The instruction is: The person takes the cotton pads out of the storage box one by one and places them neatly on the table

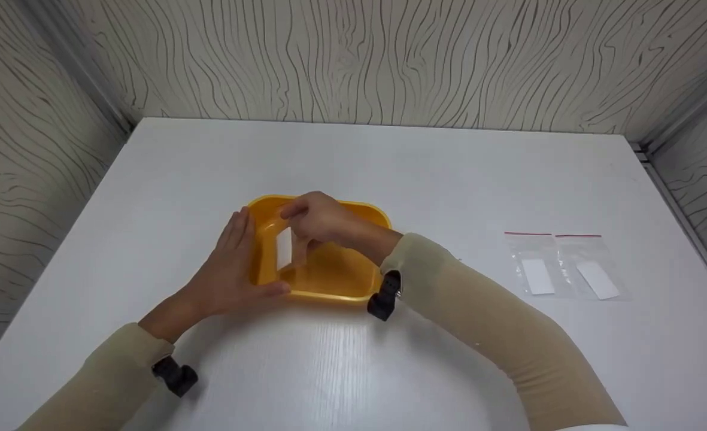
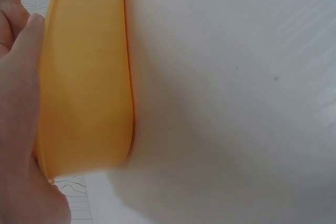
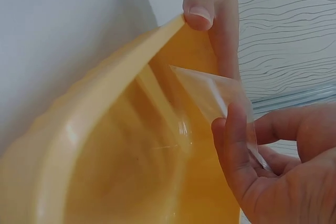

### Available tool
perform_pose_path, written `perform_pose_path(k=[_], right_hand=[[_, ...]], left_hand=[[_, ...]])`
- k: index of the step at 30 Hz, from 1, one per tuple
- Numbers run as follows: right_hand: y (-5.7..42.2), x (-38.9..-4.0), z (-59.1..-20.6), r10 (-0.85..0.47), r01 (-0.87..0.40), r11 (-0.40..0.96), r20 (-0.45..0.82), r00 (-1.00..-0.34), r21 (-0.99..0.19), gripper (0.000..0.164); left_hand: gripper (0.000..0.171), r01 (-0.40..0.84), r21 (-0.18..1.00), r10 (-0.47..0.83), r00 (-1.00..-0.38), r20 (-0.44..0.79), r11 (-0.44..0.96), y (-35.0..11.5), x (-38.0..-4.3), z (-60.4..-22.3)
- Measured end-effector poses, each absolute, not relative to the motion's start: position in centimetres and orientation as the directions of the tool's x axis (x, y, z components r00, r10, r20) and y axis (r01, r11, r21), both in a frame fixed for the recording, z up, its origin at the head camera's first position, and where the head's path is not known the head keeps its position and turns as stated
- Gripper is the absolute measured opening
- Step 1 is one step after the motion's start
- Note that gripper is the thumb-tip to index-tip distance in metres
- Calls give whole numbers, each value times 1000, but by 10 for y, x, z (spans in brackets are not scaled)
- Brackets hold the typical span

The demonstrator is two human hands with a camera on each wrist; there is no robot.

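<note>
A yellow plastic bin [image 1: 335, 296] stands on the white table. My left hand [image 1: 230, 272] rests around its left end, straight fingers along the outside and the thumb extended over the near rim. The left wrist view shows the bin's smooth outer wall [image 2: 86, 77] beside that hand. Inside the bin's opening, my right hand [image 1: 323, 220] pinches a small clear plastic bag [image 3: 205, 92] between thumb and fingers. A white rectangle [image 1: 284, 248] shows in the bag in the head view. The bag tilts over the bin's left part, and the fingers cover some of it.
Two clear zip bags [image 1: 530, 278] with red top strips lie side by side on the table [image 1: 449, 179] to the right, each with a white rectangle inside. Wood-patterned panels [image 1: 347, 60] close off the back and both sides.
</note>
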State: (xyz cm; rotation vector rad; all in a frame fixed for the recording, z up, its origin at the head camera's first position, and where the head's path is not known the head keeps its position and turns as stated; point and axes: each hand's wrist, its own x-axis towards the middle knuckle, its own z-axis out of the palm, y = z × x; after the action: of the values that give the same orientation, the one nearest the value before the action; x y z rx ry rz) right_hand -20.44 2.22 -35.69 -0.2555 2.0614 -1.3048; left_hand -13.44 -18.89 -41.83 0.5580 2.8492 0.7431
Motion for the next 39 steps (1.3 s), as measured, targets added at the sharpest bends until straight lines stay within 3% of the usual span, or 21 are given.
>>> perform_pose_path(k=[13,39], right_hand=[[39,-203,-365,-527,135,421,-363,-768,-897,47],[62,-205,-375,-484,210,336,-359,-798,-918,41]], left_hand=[[131,296,507,378,-924,-65,809,-189,-132,-417],[131,307,499,375,-926,-40,810,-188,-134,-418]])
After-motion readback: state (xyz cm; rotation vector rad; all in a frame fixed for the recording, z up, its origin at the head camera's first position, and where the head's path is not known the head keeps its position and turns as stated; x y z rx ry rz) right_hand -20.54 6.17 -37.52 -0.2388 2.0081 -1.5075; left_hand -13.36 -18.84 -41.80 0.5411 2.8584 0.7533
